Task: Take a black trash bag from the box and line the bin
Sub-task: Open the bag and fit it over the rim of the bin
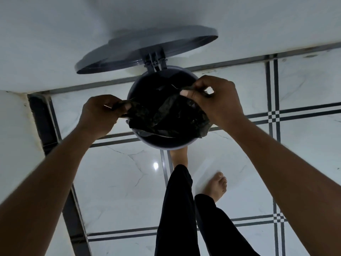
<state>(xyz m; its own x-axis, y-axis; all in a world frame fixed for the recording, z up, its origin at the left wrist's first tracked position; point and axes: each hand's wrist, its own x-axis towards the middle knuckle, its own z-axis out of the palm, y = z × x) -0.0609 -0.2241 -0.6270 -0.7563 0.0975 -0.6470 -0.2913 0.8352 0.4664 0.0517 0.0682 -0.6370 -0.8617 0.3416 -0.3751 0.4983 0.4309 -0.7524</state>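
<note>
**K:** White marble-look floor tiles (118, 182) with dark grid lines, white wall (73, 34) behind. What's at far left?

**M:** White vertical surface, can't tell what it is, with a dark strip beside it. Then the left hand (100, 115), just left of the bin rim.

**K:** Fingers?

**M:** Clenched. Thumb and fingers pinch one edge of the black trash bag (166, 119), and a twisted bit of film pokes out past the fingertips towards the left.

**K:** Bin?

**M:** Round grey bin (166, 144) on the floor, up against the wall. Hinged lid (147, 50) flipped open, standing up behind it. Inside is dark; can't tell whether anything sits at the bottom.

**K:** Bag in or out?

**M:** Over the mouth. Crumpled, stretched between both hands across the opening, with the bulk sagging over the near half of the rim. Not spread around the rim. How far it hangs inside, can't tell.

**K:** Right side?

**M:** Right hand (215, 97) above the bin's right rim, also closed in a pinch. Thumb and forefinger grip the bag's other edge; the film runs from the thumb down and left into the crumpled mass.

**K:** Below?

**M:** Black trousers (177, 209). One bare foot (180, 156) at the bin's base, the other foot (216, 187) on tile to its right.
</note>
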